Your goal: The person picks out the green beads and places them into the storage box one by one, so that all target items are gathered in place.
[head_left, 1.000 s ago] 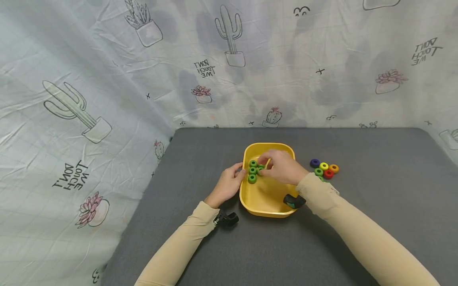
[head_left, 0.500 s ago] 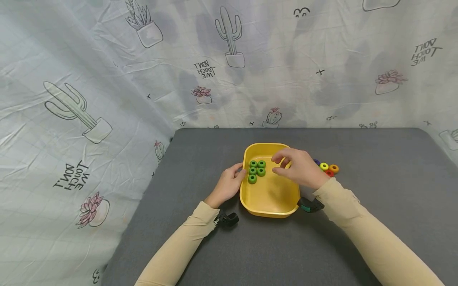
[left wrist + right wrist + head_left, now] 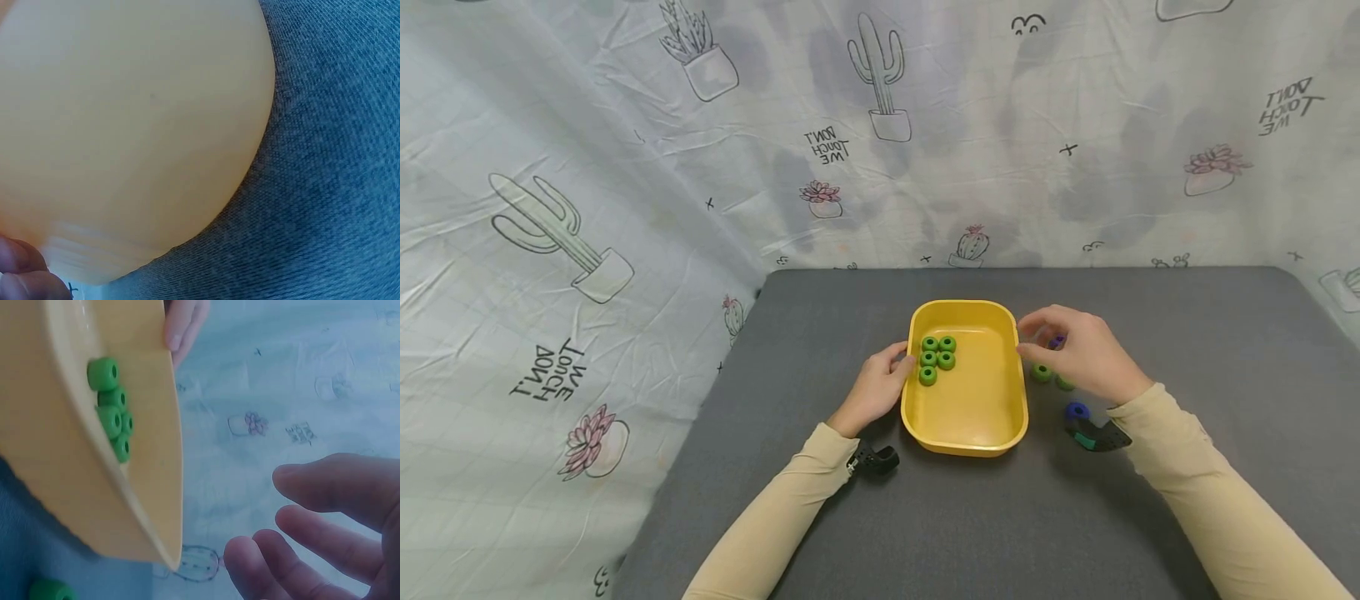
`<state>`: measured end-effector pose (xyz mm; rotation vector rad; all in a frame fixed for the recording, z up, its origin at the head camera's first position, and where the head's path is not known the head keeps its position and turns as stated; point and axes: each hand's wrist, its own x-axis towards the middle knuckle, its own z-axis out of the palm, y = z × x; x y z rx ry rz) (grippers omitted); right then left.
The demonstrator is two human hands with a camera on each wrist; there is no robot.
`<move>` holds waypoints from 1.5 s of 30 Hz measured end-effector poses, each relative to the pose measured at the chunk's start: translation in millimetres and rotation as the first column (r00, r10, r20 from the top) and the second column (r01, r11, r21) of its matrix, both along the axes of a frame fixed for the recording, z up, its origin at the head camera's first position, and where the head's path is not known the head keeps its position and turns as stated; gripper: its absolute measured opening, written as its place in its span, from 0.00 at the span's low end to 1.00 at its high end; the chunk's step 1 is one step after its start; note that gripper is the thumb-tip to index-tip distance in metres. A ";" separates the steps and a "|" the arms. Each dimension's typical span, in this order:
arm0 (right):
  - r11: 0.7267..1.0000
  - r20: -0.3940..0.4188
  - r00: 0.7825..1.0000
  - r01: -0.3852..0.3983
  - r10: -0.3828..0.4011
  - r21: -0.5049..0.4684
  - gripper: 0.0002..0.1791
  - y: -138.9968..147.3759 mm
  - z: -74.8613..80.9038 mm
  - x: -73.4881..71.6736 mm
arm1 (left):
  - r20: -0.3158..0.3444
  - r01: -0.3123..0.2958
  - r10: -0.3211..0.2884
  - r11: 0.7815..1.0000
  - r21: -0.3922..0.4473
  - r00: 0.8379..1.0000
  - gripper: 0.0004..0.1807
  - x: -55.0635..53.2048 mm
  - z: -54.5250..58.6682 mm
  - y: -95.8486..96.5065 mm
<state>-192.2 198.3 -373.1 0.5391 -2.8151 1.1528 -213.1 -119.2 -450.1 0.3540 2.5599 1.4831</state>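
A yellow plastic tray [image 3: 970, 412] lies on the table with several green beads [image 3: 928, 358] bunched at its left side, thick and ring-shaped. My left hand [image 3: 876, 383] grips the tray's left rim; fingertips [image 3: 28, 269] show against the tray wall in the left wrist view. Just past the right rim hovers my right hand [image 3: 1086, 350], fingers loosely bent and thumb apart, with nothing between them. Below it on the table are a green bead [image 3: 1041, 373] and a blue bead [image 3: 1077, 411]. The hand hides part of this loose group.
A grey table [image 3: 835, 317] bears everything. Behind it and on the left hangs a pale curtain [image 3: 1000, 167] printed with cacti. A black wrist strap with a camera [image 3: 876, 458] is on the left wrist; another [image 3: 1097, 435] is on the right.
My right hand has withdrawn from the green beads in the tray and moved right, over the loose beads outside. A green bead it was touching now rests in the tray. My left hand has stayed put.
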 end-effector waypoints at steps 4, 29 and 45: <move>0.999 -0.016 0.999 0.031 -0.031 0.009 0.15 11.2 -3.4 2.7 | 0.003 -0.002 0.002 1.000 0.000 1.000 0.26 0.0 -0.2 0.0; 0.991 0.060 0.994 0.082 -0.088 0.105 0.19 49.2 -35.0 11.2 | -0.001 0.008 -0.008 1.000 0.006 1.000 0.27 0.6 -1.3 -1.4; 0.990 0.076 0.995 0.052 -0.062 0.129 0.20 58.7 -57.7 11.5 | -0.004 0.011 -0.011 1.000 0.007 1.000 0.28 0.6 -1.4 -1.0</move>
